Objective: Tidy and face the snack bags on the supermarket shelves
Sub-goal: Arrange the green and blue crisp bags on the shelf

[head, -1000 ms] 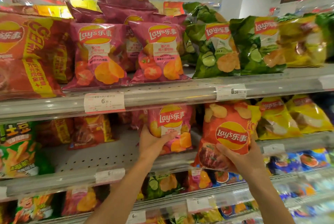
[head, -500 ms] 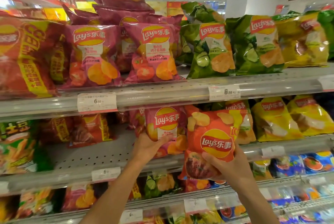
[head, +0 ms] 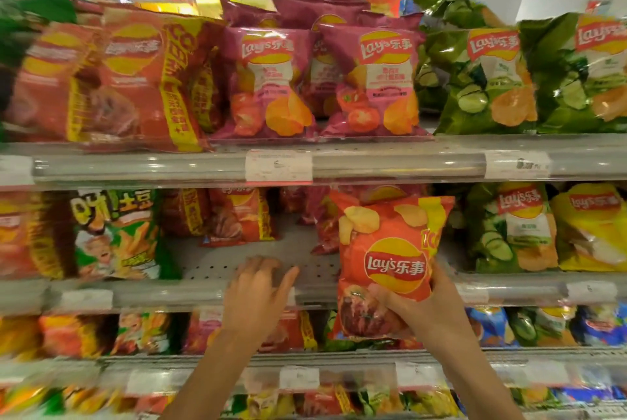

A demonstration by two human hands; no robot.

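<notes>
Bag (head: 390, 260) upright, logo outward, right hand (head: 431, 314) gripping

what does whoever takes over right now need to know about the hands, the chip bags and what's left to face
Right hand: grips the orange Lay's chip bag by its lower corner, upright, logo forward, in front of the grey middle shelf.
Left hand: holds nothing, fingers relaxed over the shelf's front edge, at a bare perforated gap.
Done: pink tomato Lay's bags on the top shelf stand facing forward.
Left: set the orange bag down, probably in the gap; pull forward the red bags sitting further back on the middle shelf. Lower shelves are too blurred to judge.
</notes>
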